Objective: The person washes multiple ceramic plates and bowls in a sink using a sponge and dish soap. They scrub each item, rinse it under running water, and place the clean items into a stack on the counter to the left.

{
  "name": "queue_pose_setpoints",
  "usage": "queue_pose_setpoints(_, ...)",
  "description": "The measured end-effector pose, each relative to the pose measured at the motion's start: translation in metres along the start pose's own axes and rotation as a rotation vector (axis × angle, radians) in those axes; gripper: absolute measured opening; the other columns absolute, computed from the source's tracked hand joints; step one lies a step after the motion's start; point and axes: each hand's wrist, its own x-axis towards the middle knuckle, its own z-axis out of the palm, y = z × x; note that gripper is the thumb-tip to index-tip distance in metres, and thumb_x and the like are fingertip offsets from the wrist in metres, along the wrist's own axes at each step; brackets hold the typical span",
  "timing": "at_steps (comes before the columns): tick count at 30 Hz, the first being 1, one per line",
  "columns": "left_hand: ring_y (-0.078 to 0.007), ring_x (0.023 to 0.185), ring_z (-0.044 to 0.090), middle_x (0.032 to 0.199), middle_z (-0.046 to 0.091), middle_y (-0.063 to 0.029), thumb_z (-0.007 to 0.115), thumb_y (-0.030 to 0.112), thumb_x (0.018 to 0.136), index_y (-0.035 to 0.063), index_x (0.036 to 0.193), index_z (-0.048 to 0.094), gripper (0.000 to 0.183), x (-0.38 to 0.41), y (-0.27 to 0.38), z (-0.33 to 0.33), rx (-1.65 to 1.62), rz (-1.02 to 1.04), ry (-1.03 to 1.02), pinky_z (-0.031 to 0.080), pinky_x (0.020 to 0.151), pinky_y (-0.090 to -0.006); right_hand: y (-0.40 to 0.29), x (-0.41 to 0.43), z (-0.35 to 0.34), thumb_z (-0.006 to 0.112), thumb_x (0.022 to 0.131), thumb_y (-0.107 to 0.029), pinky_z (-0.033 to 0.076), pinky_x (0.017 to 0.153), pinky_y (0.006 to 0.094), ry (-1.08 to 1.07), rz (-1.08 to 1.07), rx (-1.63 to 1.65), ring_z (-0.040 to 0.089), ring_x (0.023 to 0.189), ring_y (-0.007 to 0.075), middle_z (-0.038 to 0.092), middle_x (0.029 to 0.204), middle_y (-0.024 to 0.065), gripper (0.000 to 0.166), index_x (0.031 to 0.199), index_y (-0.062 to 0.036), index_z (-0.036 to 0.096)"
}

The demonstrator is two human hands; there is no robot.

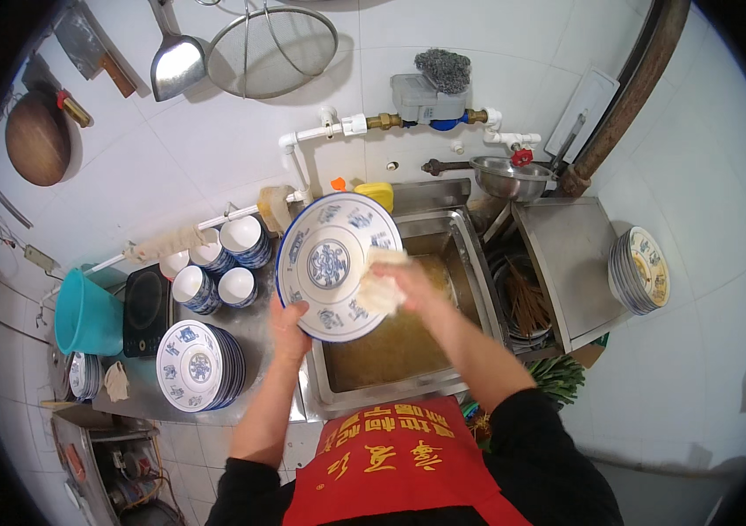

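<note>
My left hand point(291, 327) grips the lower left rim of a large white bowl point(307, 223) with blue patterns. The bowl is tilted so that its inside faces me, above the left part of a steel sink point(468, 263) that holds brownish water point(379, 361). In my right hand point(409, 283) is a pale cloth point(379, 299), pressed on the right side of the bowl's inside; hand and cloth are blurred. To the left of the bowl, a stack of similar bowls point(199, 368) stands on the steel counter point(268, 381).
Stacked blue-and-white cups point(238, 289) stand behind the bowl stack. A black cooktop point(143, 309) and a teal bucket point(87, 315) are farther left. Right of the sink, a steel table point(570, 243) bears stacked bowls point(639, 269). White pipes point(310, 135) run along the wall behind.
</note>
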Motion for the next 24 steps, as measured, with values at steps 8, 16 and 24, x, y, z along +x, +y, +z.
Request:
queue_pose_setpoints(8,-0.0236,0.079,0.065,0.095,0.064,-0.0148,0.052,0.017,0.071,-0.0059,0.115,0.051,0.049,0.013,0.02,-0.019,0.142,-0.344,-0.229,0.054,0.071,-0.0335,-0.023,-0.02,-0.013,0.073,0.067,0.005,0.057,0.065,0.0386,0.088,-0.164,-0.468,0.066,0.071,0.0232,0.067,0.088,0.0134,0.038,0.102,0.0069,0.059)
queue_pose_setpoints(16,-0.025,0.11,0.053,0.119,0.055,-0.0137,0.053,0.013,0.069,-0.0002,0.127,0.044,0.06,0.001,-0.043,-0.009,-0.015,-0.125,0.029,0.042,0.096,-0.0375,0.039,-0.024,-0.005,0.067,0.07,0.007,0.055,0.074,0.0347,0.215,-0.172,0.148,0.065,0.084,0.025,0.065,0.092,0.0144,0.035,0.104,0.0055,0.058)
queue_pose_setpoints(24,-0.0255,0.109,0.053,0.121,0.052,-0.0169,0.056,0.013,0.07,-0.0034,0.13,0.039,0.065,0.021,-0.042,0.024,0.069,0.044,-0.007,0.041,0.097,-0.038,0.004,-0.03,0.021,0.063,0.076,0.001,0.058,0.063,0.0397,0.258,-0.122,0.352,0.066,0.078,0.0281,0.063,0.093,0.0153,0.032,0.107,0.0029,0.057)
